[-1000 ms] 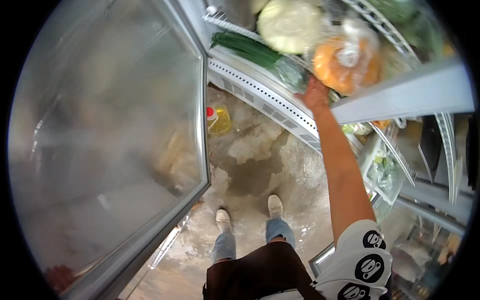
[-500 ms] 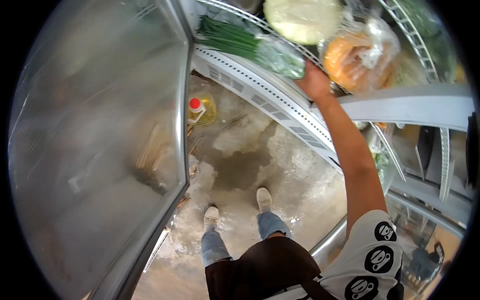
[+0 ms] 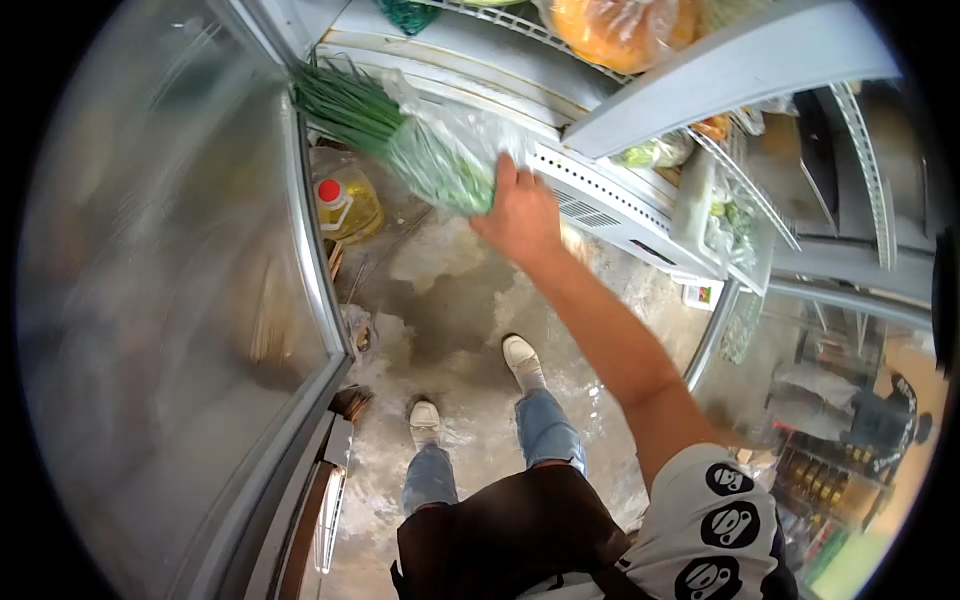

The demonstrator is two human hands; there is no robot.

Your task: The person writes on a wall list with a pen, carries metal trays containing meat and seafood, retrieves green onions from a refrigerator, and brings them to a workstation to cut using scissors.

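Observation:
My right hand [image 3: 522, 212] is closed round the end of a clear plastic bag [image 3: 440, 165]. Long green chives [image 3: 345, 105] stick out of its other end, pointing to the upper left. The bundle hangs in front of the fridge's lower vented panel [image 3: 585, 212], out over the floor. Above, on a white wire shelf [image 3: 520, 25], lies an orange vegetable in plastic wrap [image 3: 620, 30]. My left hand is out of the picture.
A fogged glass door [image 3: 180, 260] stands open on the left. On the floor beside it is a jug of yellow oil [image 3: 358, 210] with a red cap. To the right are the fridge's upright post [image 3: 720, 85] and a white bin [image 3: 700, 215] with bagged greens. The concrete floor [image 3: 440, 320] has a damp patch.
My right hand has drawn the bagged chives off the shelf edge, down and left. The view has shifted right, showing more of the right-hand compartment.

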